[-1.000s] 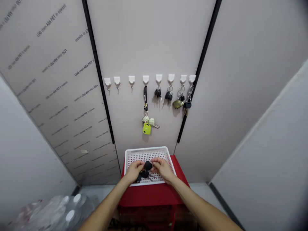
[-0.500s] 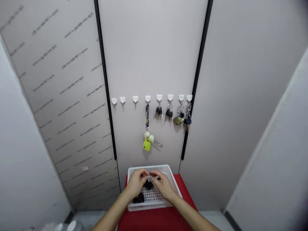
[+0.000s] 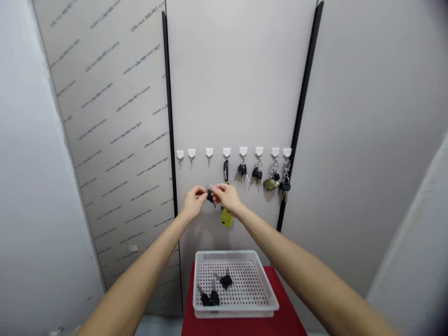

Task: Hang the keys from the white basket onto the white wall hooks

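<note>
A bunch of black-headed keys [image 3: 210,195] on a ring is pinched between both hands, raised in front of the wall. My left hand [image 3: 193,201] is closed on its left side, and my right hand [image 3: 227,198] grips it from the right. Just above the hands is a white hook [image 3: 209,153] with nothing hanging on it. Behind my right hand a black strap [image 3: 226,171] with a lime-green tag [image 3: 227,218] hangs from another hook [image 3: 227,152], partly covered by the hand.
Further right, hooks carry black keys [image 3: 242,170], more keys [image 3: 257,172], an olive-green fob [image 3: 270,185] and a last key bunch [image 3: 285,186]. Two bare hooks [image 3: 180,155] are at the left. Below, a white basket [image 3: 271,298] holding two key bunches [image 3: 224,280] stands on a red surface [image 3: 290,322].
Both hands have risen from the basket to just below the hooks, carrying a bunch of keys. The view has shifted, and the key bunches left in the basket are now uncovered.
</note>
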Demonstrator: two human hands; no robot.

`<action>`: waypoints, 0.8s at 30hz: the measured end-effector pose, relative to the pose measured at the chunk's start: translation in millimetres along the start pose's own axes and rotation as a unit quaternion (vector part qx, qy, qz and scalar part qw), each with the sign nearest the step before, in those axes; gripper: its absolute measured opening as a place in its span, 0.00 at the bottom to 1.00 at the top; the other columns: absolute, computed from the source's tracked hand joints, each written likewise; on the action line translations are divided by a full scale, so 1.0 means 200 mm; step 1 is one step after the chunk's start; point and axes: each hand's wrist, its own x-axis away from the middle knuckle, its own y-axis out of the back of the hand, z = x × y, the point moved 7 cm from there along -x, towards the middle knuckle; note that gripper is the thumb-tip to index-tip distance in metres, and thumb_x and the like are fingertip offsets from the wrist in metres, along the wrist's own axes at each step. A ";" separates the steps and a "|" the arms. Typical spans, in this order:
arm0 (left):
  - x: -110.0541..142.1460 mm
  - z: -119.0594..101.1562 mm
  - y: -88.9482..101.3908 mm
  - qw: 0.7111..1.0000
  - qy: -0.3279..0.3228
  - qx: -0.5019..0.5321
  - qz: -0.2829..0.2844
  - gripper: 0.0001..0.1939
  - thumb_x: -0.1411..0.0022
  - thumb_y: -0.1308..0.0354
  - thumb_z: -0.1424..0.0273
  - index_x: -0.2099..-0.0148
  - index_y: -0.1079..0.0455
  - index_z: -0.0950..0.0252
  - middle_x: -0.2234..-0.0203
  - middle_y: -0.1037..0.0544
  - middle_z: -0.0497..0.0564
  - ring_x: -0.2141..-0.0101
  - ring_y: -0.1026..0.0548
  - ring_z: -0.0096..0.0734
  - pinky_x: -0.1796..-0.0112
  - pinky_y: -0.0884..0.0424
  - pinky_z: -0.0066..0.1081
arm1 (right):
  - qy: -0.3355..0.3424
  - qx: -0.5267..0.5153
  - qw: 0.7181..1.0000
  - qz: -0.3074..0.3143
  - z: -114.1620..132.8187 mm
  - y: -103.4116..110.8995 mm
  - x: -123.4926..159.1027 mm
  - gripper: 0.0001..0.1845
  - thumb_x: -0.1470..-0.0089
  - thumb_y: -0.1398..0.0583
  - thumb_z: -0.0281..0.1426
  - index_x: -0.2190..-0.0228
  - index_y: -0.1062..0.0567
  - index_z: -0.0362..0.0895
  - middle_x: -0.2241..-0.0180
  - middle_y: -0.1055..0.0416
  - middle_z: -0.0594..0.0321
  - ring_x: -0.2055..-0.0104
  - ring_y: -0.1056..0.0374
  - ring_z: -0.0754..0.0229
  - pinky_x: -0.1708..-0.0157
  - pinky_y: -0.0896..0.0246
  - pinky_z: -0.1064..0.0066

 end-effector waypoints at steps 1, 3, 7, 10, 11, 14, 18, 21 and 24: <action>-0.04 -0.03 0.02 1.000 -0.012 -0.001 0.000 0.04 0.56 0.53 0.74 0.74 0.39 0.67 0.77 0.32 0.46 0.73 0.35 0.22 0.68 0.40 0.25 | 0.009 0.001 1.000 -0.008 0.06 -0.01 -0.05 0.04 0.61 0.48 0.27 0.83 0.37 0.40 0.87 0.40 0.71 0.87 0.46 0.74 0.87 0.48 0.81; -0.12 -0.07 0.04 1.000 -0.029 -0.002 -0.001 0.08 0.56 0.53 0.75 0.70 0.37 0.67 0.73 0.31 0.49 0.69 0.34 0.24 0.65 0.40 0.26 | 0.021 0.012 0.999 -0.026 0.15 -0.01 -0.14 0.04 0.60 0.48 0.25 0.82 0.38 0.40 0.87 0.40 0.71 0.87 0.45 0.74 0.87 0.47 0.82; -0.25 -0.12 0.06 0.999 -0.028 -0.022 -0.010 0.13 0.57 0.52 0.77 0.64 0.37 0.68 0.67 0.30 0.52 0.65 0.34 0.27 0.61 0.41 0.29 | 0.030 0.046 0.997 -0.055 0.25 -0.01 -0.27 0.05 0.59 0.49 0.23 0.83 0.38 0.40 0.87 0.41 0.71 0.87 0.45 0.74 0.88 0.46 0.82; -0.31 -0.13 0.05 0.999 -0.022 -0.045 -0.013 0.15 0.56 0.52 0.77 0.62 0.37 0.68 0.65 0.31 0.53 0.64 0.34 0.29 0.60 0.41 0.31 | 0.016 0.069 0.994 -0.086 0.26 0.01 -0.32 0.06 0.59 0.49 0.23 0.83 0.38 0.40 0.87 0.41 0.70 0.87 0.44 0.74 0.88 0.45 0.81; -0.32 -0.13 0.04 0.998 -0.020 -0.051 -0.011 0.16 0.56 0.52 0.78 0.61 0.38 0.69 0.64 0.31 0.54 0.63 0.34 0.29 0.60 0.41 0.31 | 0.010 0.074 0.992 -0.097 0.26 0.01 -0.34 0.06 0.59 0.49 0.23 0.83 0.38 0.40 0.87 0.41 0.70 0.87 0.44 0.74 0.88 0.44 0.81; -0.34 -0.12 0.02 0.999 -0.010 -0.052 0.000 0.18 0.56 0.53 0.79 0.59 0.39 0.70 0.63 0.32 0.54 0.63 0.35 0.29 0.60 0.41 0.30 | -0.001 0.081 0.990 -0.119 0.25 0.02 -0.36 0.05 0.58 0.50 0.23 0.82 0.38 0.39 0.86 0.40 0.68 0.87 0.44 0.73 0.88 0.44 0.80; -0.23 -0.05 0.03 0.998 0.005 -0.064 -0.006 0.18 0.55 0.54 0.78 0.58 0.41 0.69 0.61 0.34 0.55 0.62 0.35 0.28 0.60 0.40 0.30 | -0.001 0.098 0.987 -0.131 0.21 0.04 -0.32 0.08 0.60 0.51 0.21 0.73 0.35 0.38 0.85 0.38 0.68 0.86 0.42 0.73 0.86 0.43 0.80; -0.04 0.08 0.01 0.996 0.022 -0.091 -0.003 0.17 0.55 0.53 0.77 0.59 0.40 0.68 0.63 0.33 0.54 0.63 0.35 0.28 0.62 0.40 0.30 | 0.053 0.141 0.981 -0.120 0.11 0.05 -0.19 0.14 0.61 0.51 0.21 0.68 0.36 0.40 0.82 0.36 0.67 0.83 0.41 0.72 0.82 0.43 0.80; 0.24 0.26 -0.08 0.990 0.044 -0.120 0.065 0.14 0.55 0.54 0.76 0.62 0.38 0.67 0.66 0.32 0.53 0.65 0.35 0.28 0.63 0.40 0.30 | 0.063 0.212 0.975 -0.017 -0.16 0.01 0.04 0.13 0.60 0.51 0.23 0.69 0.35 0.40 0.81 0.35 0.67 0.82 0.40 0.71 0.80 0.44 0.79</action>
